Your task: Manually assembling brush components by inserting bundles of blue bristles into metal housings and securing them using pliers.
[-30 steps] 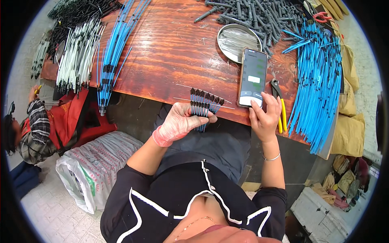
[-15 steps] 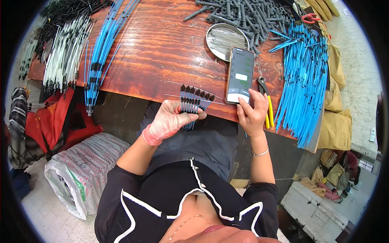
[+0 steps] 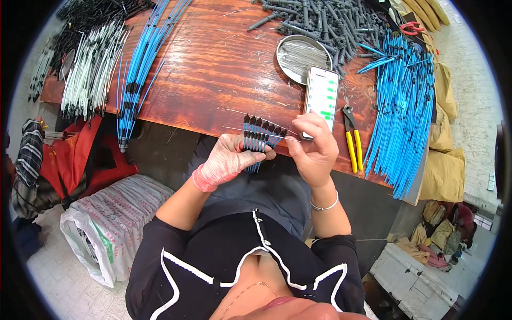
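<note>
Left hand (image 3: 230,160) clenched round fan of blue tubes (image 3: 260,140), black tips pointing far. Right hand (image 3: 314,149) pinching thin wire (image 3: 250,129), lying left-right.

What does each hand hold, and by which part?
Left hand: a fan of blue tubes, gripped at their lower ends. Right hand: a thin wire, pinched at its end.
</note>
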Demonstrator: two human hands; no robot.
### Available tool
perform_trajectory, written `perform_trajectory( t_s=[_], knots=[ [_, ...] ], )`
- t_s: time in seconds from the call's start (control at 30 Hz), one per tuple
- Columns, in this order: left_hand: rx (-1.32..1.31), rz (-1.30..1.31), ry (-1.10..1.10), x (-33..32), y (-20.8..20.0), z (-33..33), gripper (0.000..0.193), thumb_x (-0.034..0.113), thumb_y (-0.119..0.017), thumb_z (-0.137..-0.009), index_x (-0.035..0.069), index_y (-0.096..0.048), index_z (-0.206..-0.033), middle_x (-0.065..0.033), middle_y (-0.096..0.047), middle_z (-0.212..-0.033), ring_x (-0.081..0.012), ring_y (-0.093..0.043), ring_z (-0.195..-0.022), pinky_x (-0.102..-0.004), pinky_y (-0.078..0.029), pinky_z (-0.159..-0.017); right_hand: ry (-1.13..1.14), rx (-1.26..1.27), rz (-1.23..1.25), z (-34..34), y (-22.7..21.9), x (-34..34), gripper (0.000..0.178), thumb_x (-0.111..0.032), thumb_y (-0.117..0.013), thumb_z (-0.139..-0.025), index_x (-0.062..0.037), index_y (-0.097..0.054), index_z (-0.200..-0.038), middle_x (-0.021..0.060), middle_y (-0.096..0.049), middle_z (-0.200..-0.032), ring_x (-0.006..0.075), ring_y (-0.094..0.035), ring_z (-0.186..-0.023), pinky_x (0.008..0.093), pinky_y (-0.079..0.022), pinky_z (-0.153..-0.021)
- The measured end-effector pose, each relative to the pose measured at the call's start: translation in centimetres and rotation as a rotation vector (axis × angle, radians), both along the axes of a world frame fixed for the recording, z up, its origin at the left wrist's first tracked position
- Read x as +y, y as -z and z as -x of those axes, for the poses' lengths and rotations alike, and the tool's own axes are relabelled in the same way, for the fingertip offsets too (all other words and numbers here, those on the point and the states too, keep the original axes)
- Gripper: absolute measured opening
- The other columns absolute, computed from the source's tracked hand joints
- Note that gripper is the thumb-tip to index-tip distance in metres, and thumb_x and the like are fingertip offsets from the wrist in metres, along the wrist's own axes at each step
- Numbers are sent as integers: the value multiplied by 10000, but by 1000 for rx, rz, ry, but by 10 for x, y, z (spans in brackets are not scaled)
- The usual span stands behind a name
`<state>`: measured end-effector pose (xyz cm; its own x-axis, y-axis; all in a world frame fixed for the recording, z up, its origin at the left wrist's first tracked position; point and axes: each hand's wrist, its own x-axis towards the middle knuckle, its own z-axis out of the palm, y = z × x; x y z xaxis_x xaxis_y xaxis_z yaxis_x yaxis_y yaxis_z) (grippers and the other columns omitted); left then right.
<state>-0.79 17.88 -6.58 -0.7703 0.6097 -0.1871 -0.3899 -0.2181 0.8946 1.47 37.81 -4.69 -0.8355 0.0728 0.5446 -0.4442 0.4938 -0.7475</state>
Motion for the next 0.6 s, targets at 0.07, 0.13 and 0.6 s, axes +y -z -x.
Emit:
perform_trajectory(
  t_s=[0.07, 0.13, 0.6],
  knots=[
    [26, 4, 1, 0, -1, 1, 153, 17, -648, -830, 0, -684, -978, -73, -705, -902, -121, -648, -869, -257, -509, -782, -56, 49, 70, 2, 2, -3, 228, -10, -733, -690, -41, -653, -901, 92, -636, -913, 237, -614, -870, 457, -403, -957],
    [3, 21, 23, 0, -3, 1, 156, 28, -650, -833, 2, -687, -982, -62, -707, -903, -101, -639, -851, -245, -502, -758, -91, 71, 108, 4, 3, -6, 207, -2, -726, -705, -34, -650, -895, 81, -642, -869, 223, -622, -835, 451, -404, -961],
    [47, 114, 71, -4, 0, 1, 120, 32, -690, -794, 5, -694, -911, -109, -704, -921, -176, -660, -889, -325, -522, -800, 19, 19, 229, -5, -4, -15, 195, 23, -704, -739, -14, -644, -922, 100, -654, -875, 217, -633, -784, 435, -388, -994]
  ],
)
